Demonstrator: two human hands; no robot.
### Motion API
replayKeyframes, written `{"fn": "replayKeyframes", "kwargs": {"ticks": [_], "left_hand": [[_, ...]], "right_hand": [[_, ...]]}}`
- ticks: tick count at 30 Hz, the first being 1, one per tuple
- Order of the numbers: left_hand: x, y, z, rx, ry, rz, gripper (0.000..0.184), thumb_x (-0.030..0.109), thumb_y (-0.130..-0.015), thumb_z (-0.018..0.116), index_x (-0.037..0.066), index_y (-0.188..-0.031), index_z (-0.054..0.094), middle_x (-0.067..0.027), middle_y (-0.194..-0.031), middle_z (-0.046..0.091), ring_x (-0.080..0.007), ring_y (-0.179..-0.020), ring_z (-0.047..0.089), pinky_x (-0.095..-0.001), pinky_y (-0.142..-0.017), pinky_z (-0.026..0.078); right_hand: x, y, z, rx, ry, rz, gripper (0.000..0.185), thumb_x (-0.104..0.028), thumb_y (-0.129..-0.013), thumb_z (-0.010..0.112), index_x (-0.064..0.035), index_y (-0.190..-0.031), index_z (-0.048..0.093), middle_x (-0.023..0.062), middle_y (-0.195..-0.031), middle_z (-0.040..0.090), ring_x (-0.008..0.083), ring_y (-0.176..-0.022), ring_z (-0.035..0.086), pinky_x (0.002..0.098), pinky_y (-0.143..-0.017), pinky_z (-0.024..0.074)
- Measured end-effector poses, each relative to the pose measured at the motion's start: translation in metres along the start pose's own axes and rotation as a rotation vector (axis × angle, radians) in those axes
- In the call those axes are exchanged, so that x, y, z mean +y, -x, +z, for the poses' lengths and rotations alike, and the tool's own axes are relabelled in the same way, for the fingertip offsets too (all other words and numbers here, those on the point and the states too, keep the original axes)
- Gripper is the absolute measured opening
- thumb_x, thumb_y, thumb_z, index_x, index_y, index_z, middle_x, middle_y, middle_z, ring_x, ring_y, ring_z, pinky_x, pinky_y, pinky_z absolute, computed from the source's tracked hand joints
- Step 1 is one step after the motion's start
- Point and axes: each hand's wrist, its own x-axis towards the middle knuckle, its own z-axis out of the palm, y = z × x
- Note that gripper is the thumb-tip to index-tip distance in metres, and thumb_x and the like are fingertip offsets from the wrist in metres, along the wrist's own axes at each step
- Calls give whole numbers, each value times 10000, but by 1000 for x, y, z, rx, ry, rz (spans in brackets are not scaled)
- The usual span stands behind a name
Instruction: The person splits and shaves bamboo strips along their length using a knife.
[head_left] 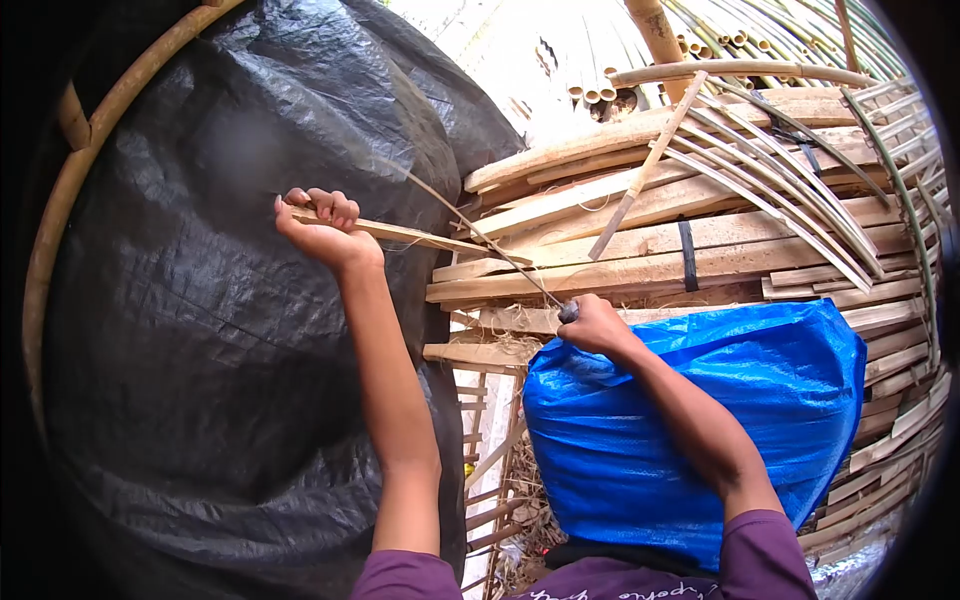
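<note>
My left hand (325, 230) is closed around one end of a pale bamboo strip (430, 239), which reaches right and slightly down. In my right hand (592, 325) is the dark handle of a long thin tool (470, 226), its shaft slanting up and left. That shaft crosses the strip near the strip's right end; whether they touch I cannot tell. Below my right hand a blue plastic sheet (690, 430) covers my lap. Fine shavings (510, 350) lie left of the sheet.
A black tarp (230, 330) hangs on the left beside a curved bamboo pole (60, 220). Stacked wooden boards (640, 270) lie ahead, with thin split strips (790, 185) on top. Cut bamboo poles (600, 90) are at the back. Bamboo slats (890, 400) line the right.
</note>
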Motion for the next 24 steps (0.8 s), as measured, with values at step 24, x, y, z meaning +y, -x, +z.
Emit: {"fn": "replayKeyframes", "kwargs": {"ticks": [24], "left_hand": [[6,18,-8,18,-17,43,279,390,-937,374,157,-792,428,31,-527,250,-76,-429,184,-249,-412,168]], "right_hand": [[26,-12,7,-131,-120,124,264,-190,-707,637,29,-839,701,276,-895,685,409,-860,675,453,-797,511]]}}
